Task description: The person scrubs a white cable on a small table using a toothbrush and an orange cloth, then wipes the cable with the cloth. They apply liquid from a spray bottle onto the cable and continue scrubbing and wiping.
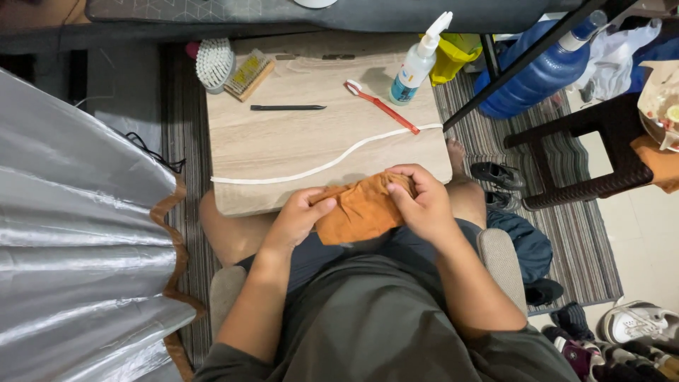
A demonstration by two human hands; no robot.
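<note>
- Left hand: fingers curled, thumb pinching the left edge of the orange cloth, apparently to brace it.
- Orange cloth: bunched between both hands, over the near edge of the wooden board, below the white strip.
- Right hand: fingers folded tight over the cloth's upper right corner, gripping it.

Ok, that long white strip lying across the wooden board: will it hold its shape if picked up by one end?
Probably not. The white strip lies in a loose curve across the wooden board, so it likely droops. It looks thin and flat, so probably light and unlikely to roll.
</note>
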